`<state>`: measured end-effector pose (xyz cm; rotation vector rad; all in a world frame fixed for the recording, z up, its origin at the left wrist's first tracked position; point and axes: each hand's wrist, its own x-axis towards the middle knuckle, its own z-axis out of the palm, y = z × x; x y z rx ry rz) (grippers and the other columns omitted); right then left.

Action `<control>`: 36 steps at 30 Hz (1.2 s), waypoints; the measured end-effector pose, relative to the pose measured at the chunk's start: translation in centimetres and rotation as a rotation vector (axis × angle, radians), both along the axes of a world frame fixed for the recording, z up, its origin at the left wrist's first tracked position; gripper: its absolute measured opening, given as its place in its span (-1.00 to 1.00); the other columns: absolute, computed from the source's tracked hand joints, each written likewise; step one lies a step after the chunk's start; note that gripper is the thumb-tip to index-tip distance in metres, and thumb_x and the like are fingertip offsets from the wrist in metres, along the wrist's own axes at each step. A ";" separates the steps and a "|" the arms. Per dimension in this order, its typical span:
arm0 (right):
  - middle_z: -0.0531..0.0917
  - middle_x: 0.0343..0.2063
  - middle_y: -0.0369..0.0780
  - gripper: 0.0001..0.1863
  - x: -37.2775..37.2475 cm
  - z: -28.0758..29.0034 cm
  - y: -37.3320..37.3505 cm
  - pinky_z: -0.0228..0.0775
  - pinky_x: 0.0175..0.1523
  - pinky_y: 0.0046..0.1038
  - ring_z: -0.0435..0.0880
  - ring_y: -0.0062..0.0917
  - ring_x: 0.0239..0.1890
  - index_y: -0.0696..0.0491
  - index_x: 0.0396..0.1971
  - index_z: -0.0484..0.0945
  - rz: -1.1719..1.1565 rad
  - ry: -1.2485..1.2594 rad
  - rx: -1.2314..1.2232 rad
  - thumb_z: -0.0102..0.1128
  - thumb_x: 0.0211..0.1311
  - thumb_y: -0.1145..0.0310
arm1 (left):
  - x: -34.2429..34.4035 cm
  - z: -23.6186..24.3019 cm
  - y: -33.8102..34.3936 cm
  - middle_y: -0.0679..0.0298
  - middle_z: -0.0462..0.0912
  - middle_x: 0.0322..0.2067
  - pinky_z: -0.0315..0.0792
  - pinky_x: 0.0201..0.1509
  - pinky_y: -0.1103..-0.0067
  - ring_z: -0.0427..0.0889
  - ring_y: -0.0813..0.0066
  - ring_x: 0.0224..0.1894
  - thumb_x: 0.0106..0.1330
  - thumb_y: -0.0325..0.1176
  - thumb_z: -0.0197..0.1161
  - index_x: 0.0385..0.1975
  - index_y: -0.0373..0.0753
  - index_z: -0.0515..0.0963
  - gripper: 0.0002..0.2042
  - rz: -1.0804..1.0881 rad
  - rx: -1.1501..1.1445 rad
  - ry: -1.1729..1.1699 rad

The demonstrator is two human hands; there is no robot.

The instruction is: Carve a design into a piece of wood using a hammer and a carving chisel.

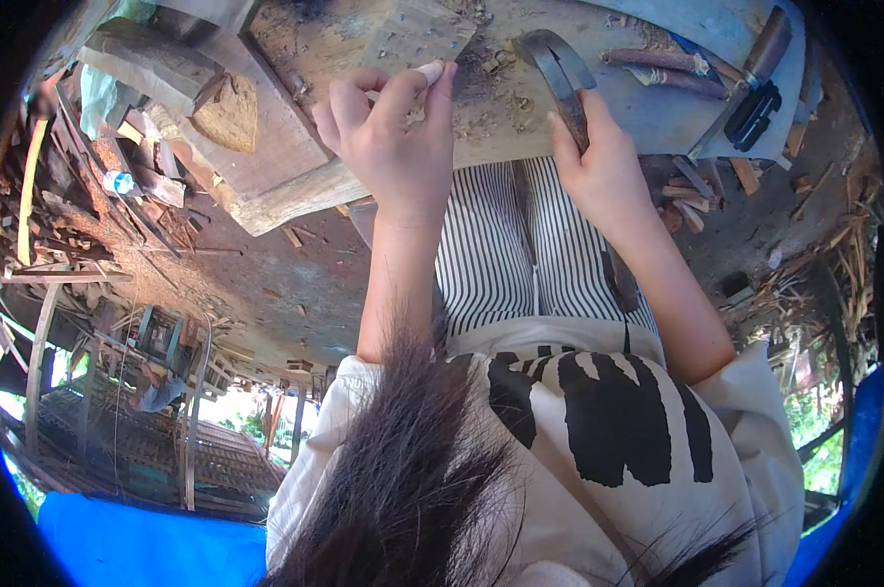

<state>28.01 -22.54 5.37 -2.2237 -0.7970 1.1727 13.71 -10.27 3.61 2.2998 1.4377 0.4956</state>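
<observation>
My left hand (393,132) is raised over the near part of the work surface (501,137). Its thumb and fingertips pinch a small pale piece (430,71), mostly covered by the fingers, so its kind is unclear. To the right, my right hand (603,152) wraps round the shaft of a dark metal hand tool (557,70) with a broad curved head. That head points away from me, apart from the small pale piece. Wood chips and crumbs (501,64) lie scattered on the surface between and beyond both hands.
Thick wooden blocks (154,68) stand at the left. Brown sticks (662,70), a wooden-handled tool (770,44) and a black plastic object (753,115) lie at the right. Scrap wood (691,201) litters the ground, and a plastic bottle (119,182) lies among debris at far left.
</observation>
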 end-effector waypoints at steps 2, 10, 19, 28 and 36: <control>0.57 -0.60 0.10 -0.74 0.1 0.0 0.0 0.39 -0.40 -0.02 0.59 0.11 -0.45 0.16 -0.15 0.36 0.011 -0.014 0.028 0.13 0.29 0.34 | 0.1 0.3 0.1 0.36 0.41 -0.34 0.27 -0.12 0.50 0.33 0.38 -0.22 -0.03 -0.28 0.57 -0.47 -0.06 0.72 -0.84 -0.013 0.008 0.023; 0.57 -0.60 0.09 -0.74 0.4 -0.2 -0.1 0.40 -0.40 -0.05 0.60 0.11 -0.45 0.17 -0.18 0.36 0.022 0.025 -0.028 0.14 0.29 0.33 | -0.1 -0.1 0.3 0.40 0.44 -0.36 0.26 -0.08 0.48 0.35 0.38 -0.23 -0.05 -0.28 0.57 -0.47 -0.04 0.71 -0.83 -0.039 0.062 0.073; 0.60 -0.53 0.03 -0.66 0.5 2.8 0.4 0.46 -0.38 -0.21 0.66 -0.02 -0.44 0.18 -0.05 0.41 0.066 0.159 0.096 0.19 0.31 0.28 | -0.8 -1.9 0.5 0.44 0.46 -0.39 0.20 -0.13 0.48 0.36 0.39 -0.24 -0.09 -0.24 0.55 -0.49 0.03 0.70 -0.83 -0.022 0.079 0.017; 0.61 -0.48 -0.02 -0.58 -0.7 3.9 1.3 0.49 -0.39 -0.22 0.67 -0.08 -0.45 0.12 -0.03 0.39 0.350 0.074 0.108 0.31 0.15 0.38 | -1.2 -1.7 0.3 0.45 0.46 -0.37 0.24 -0.13 0.47 0.35 0.35 -0.21 -0.10 -0.30 0.51 -0.51 0.07 0.70 -0.86 0.019 0.011 -0.037; 0.60 -0.52 0.01 -0.66 -1.1 3.5 1.3 0.45 -0.44 -0.22 0.65 -0.06 -0.48 0.13 -0.10 0.39 0.368 -0.019 0.130 0.28 0.20 0.37 | -1.3 -1.9 0.6 0.38 0.47 -0.34 0.21 -0.04 0.45 0.36 0.35 -0.11 -0.16 -0.33 0.50 -0.52 0.00 0.71 -0.84 0.032 0.107 -0.030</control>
